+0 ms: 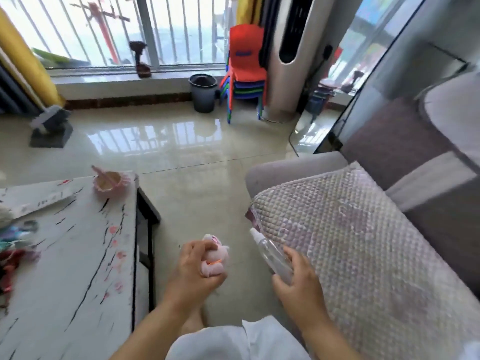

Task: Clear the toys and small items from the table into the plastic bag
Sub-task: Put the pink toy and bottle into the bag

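Left hand [193, 266] closed around a small pink plush toy [217, 258], held over the floor between the surface [78, 255] and the sofa [363, 255]. Right hand [298, 279] wrapped around a clear plastic spray bottle [270, 252], nozzle pointing up and away, just beside the sofa's quilted cover. Both hands off the surface, near each other but apart. On the surface's far corner: a pink ruffled bowl [111, 184] with a stick resting in it. At the left edge: a blurred heap of colourful small toys [15, 242], too smeared to tell apart. Behind them, a long white paper sheet [41, 197] lying flat. Plastic bag nowhere in view.
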### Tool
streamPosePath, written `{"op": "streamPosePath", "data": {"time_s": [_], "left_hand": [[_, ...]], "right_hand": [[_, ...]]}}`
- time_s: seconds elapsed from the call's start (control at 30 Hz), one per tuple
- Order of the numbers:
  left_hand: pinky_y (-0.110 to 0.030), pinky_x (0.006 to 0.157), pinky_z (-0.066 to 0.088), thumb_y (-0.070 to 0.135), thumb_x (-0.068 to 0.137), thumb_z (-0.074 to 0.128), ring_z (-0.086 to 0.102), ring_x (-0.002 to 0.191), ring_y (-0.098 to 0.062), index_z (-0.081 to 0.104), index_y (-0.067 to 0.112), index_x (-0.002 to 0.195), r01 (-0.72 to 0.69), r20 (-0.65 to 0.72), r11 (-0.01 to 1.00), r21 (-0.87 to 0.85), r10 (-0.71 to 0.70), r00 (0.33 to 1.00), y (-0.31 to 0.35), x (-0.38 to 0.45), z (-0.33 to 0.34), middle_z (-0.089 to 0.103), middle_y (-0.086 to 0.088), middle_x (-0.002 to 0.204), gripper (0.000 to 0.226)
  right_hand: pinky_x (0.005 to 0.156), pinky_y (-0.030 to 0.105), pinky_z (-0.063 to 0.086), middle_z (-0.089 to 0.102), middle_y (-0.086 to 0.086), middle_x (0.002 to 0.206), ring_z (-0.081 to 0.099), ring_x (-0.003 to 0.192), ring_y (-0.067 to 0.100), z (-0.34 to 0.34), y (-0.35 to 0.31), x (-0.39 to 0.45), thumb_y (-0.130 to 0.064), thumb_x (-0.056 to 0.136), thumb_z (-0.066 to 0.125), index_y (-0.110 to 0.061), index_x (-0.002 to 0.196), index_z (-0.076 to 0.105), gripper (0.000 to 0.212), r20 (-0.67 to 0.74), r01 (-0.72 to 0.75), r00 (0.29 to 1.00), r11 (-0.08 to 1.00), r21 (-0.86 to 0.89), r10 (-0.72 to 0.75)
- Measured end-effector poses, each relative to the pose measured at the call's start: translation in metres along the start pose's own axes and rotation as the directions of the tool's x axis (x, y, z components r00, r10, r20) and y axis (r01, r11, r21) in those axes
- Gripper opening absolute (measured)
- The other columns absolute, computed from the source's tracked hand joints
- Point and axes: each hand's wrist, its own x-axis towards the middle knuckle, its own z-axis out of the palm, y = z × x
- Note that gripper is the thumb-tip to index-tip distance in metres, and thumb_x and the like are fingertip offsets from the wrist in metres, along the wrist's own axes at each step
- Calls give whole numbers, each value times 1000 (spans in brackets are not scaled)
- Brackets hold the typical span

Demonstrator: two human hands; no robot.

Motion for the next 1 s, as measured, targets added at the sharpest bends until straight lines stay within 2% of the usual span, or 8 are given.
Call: {"op": "streamPosePath", "data": {"time_s": [0.17, 0.23, 0.37, 0.57, 0.67, 0.77, 0.9, 1.0], "left_hand": [[-11, 72, 39, 20, 62, 78, 53, 89, 3, 49, 44, 95, -205, 208, 975, 84, 185, 961, 55, -22, 71, 46, 19, 105, 50], [-14, 72, 41, 25, 65, 77, 53, 90, 3, 50, 42, 99, -279, 315, 956, 95, 237, 919, 73, -26, 99, 46, 19, 109, 47], [-2, 72, 38, 27, 64, 78, 51, 97, 1, 47, 44, 99, -401, 501, 915, 54, 322, 803, 108, -19, 155, 46, 13, 112, 50], [-14, 70, 38, 46, 58, 71, 48, 89, 6, 40, 53, 97, -605, 733, 796, 23, 398, 552, 161, -3, 254, 43, 18, 108, 50], [-22, 77, 44, 48, 59, 73, 53, 93, -4, 46, 46, 103, -648, 809, 761, -36, 403, 428, 189, -7, 303, 41, 21, 107, 52], [-23, 83, 45, 42, 63, 77, 54, 98, -7, 50, 36, 111, -701, 864, 704, -108, 416, 284, 216, -21, 352, 40, 20, 109, 55], [-27, 78, 47, 47, 66, 74, 53, 95, -8, 48, 38, 114, -758, 897, 630, -167, 416, 148, 245, -54, 406, 37, 19, 114, 56], [-28, 76, 49, 45, 68, 72, 51, 97, -7, 46, 39, 115, -764, 905, 611, -207, 416, 88, 260, -84, 441, 33, 19, 118, 54]], "right_hand": [[90, 27, 40, 56, 5, 117, 53, 109, 19, -69, 63, -56, -16, 73, 72, -15, 126, 51, 57, -189, -233, 953, 972, 40, 237], [88, 28, 42, 57, 6, 116, 54, 108, 21, -91, 85, -73, -20, 74, 73, -13, 126, 52, 56, -271, -302, 911, 950, 73, 311], [84, 28, 43, 58, 4, 115, 54, 104, 20, -127, 125, -97, -36, 81, 66, -19, 129, 49, 54, -389, -432, 813, 897, 97, 433], [71, 24, 39, 54, 1, 103, 51, 94, 15, -175, 173, -127, -45, 84, 59, -27, 128, 46, 49, -528, -592, 603, 779, 205, 598], [78, 25, 40, 56, 6, 113, 51, 104, 20, -194, 191, -147, -39, 83, 63, -21, 130, 47, 52, -606, -656, 474, 715, 240, 639], [84, 27, 40, 57, 9, 121, 53, 108, 27, -211, 209, -172, -28, 82, 67, -14, 130, 48, 53, -685, -669, 339, 677, 307, 645], [81, 38, 46, 61, 13, 115, 53, 98, 34, -229, 236, -208, -21, 83, 66, -12, 129, 49, 50, -695, -702, 169, 580, 413, 699], [75, 33, 39, 62, 12, 112, 46, 94, 30, -241, 260, -235, -19, 83, 65, -10, 127, 50, 47, -689, -732, 57, 500, 463, 722]]}}
